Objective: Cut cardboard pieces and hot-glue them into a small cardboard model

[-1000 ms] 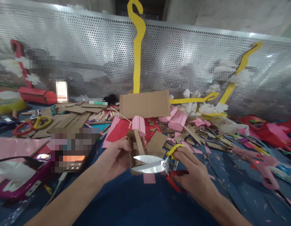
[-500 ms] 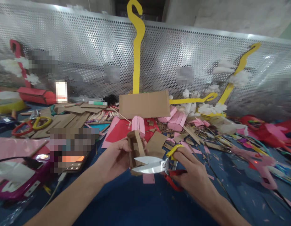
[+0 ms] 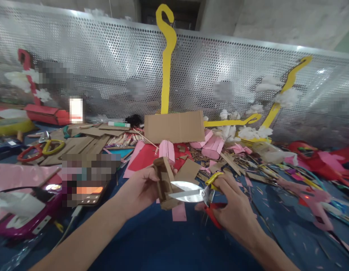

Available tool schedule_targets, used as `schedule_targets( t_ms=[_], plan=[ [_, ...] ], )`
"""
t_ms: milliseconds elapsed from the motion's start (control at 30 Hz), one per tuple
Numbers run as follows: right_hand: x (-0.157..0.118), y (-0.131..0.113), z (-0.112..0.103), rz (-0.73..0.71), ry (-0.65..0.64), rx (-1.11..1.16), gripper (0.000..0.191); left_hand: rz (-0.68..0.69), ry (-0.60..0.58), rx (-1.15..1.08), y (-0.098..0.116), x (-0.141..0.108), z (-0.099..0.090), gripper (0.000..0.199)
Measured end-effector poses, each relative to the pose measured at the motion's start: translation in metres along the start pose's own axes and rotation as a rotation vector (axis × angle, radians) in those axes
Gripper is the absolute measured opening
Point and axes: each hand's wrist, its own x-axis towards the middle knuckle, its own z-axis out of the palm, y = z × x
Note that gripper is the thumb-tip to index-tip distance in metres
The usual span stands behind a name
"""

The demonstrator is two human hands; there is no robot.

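My left hand [image 3: 142, 188] is closed around a small brown cardboard piece [image 3: 164, 173], folded like an open-sided box with curved ends. In my right hand [image 3: 231, 199] are scissors [image 3: 210, 180] with one yellow and one red handle loop. Their steel blades point left, slightly apart, and overlap the near right side of the cardboard piece in view; I cannot tell if they touch it. A pink paper strip [image 3: 179, 213] lies below the piece. Just behind it is a pink paper shape [image 3: 166, 149] on red paper [image 3: 137, 160].
A cardboard block [image 3: 174, 127] bears a tall yellow hook [image 3: 166, 75]. Pink glue gun [image 3: 307, 197] lies right, among scraps. Left are a phone [image 3: 91, 195] with a cable, a purple case [image 3: 30, 218] and other scissors [image 3: 52, 146]. A perforated metal panel [image 3: 191, 56] stands behind.
The scissors have shifted a little right, away from the cardboard piece, and their blade tips are closer together. My left hand still holds the piece. The view has tilted slightly.
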Motion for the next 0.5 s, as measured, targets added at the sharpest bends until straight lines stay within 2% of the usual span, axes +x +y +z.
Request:
schedule_targets(
  t_ms=[233,500],
  plan=[
    [0.0005,-0.0048,0.0004,-0.061,-0.021,-0.028,0.036,-0.004,-0.02,0.046,-0.0003,-0.0012,0.001,0.035],
    [0.0004,-0.0031,0.0026,-0.101,0.044,-0.043,0.028,0.021,-0.013,0.009,-0.0024,0.0006,0.0025,0.036]
  ],
)
